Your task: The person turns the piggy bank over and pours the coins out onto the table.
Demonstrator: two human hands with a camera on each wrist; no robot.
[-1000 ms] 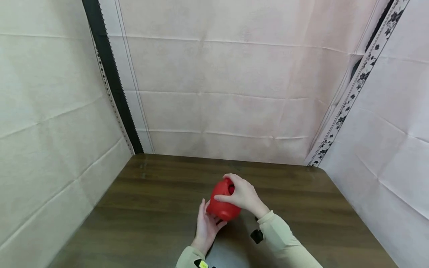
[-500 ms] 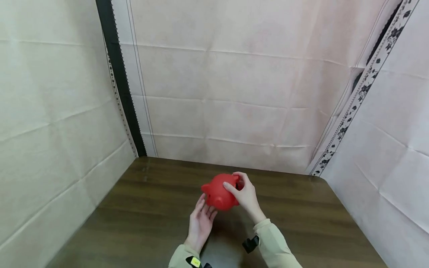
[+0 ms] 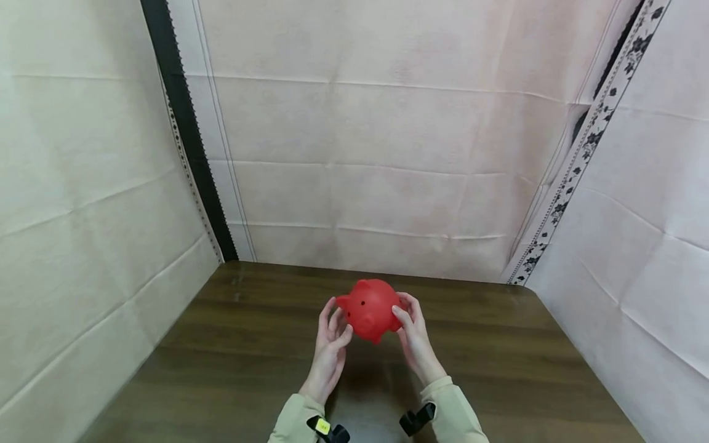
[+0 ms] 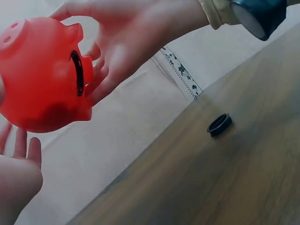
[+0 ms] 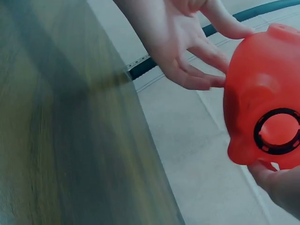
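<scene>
A red piggy bank (image 3: 372, 311) is held up above the table between both hands, its face with small dark eyes turned toward the head camera. My right hand (image 3: 412, 335) grips its right side, thumb on the front and fingers behind. On the opposite side, my left hand (image 3: 330, 351) holds it with thumb and fingertips spread at the ear. A round opening with a black rim (image 5: 259, 136) shows in the bank's underside in the right wrist view. The left wrist view has a small black ring-shaped piece (image 4: 219, 124) lying on the table.
The brown wood-grain table (image 3: 232, 363) runs back to a pale creased cloth (image 3: 354, 184). More pale cloth stands at the left (image 3: 100, 215) and right (image 3: 637, 246). Each sleeve cuff has a black wrist device (image 3: 418, 419) on it.
The piggy bank has been turned so its face comes round toward the head camera. The left hand has shifted from beneath it to its left side; the right hand keeps its grip.
</scene>
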